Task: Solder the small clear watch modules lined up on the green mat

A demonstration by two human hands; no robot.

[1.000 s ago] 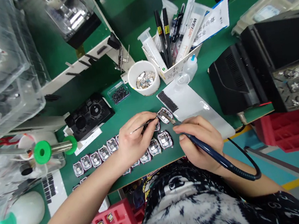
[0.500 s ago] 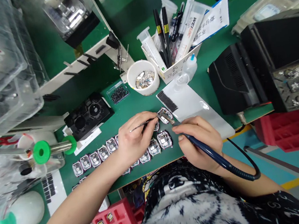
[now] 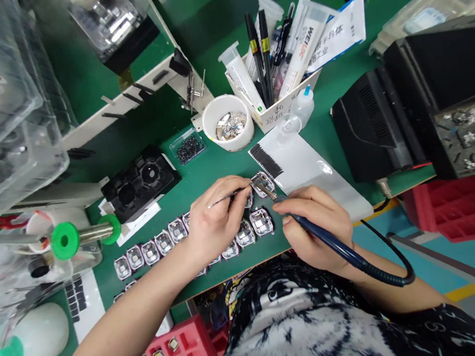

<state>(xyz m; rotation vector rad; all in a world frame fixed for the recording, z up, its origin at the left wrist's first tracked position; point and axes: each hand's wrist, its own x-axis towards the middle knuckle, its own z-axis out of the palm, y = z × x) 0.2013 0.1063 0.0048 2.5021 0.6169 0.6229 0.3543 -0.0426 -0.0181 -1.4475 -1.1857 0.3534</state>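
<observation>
My left hand (image 3: 216,215) is closed on thin metal tweezers (image 3: 225,197), whose tips reach the left edge of a small square electronic unit (image 3: 264,181). In my right hand (image 3: 318,223) is a soldering iron (image 3: 330,243) with a dark blue handle and a cable. Its metal tip is over or against the same unit; contact cannot be made out. Just below, another unit of the same kind (image 3: 261,222) sits on the green bench. More such units (image 3: 164,242) stand in rows to the left, partly hidden beneath my left hand and forearm.
A white cup (image 3: 227,122) of small metal parts and a box of pens and syringes (image 3: 275,116) stand behind. At right are a white sheet (image 3: 323,173) and a black machine (image 3: 376,126). Solder spool (image 3: 67,240) at left; red tray (image 3: 195,342) below the bench edge.
The soldering iron's tip has shifted slightly left over the unit, and my right hand with it. My left hand and the tweezers stay almost where they were.
</observation>
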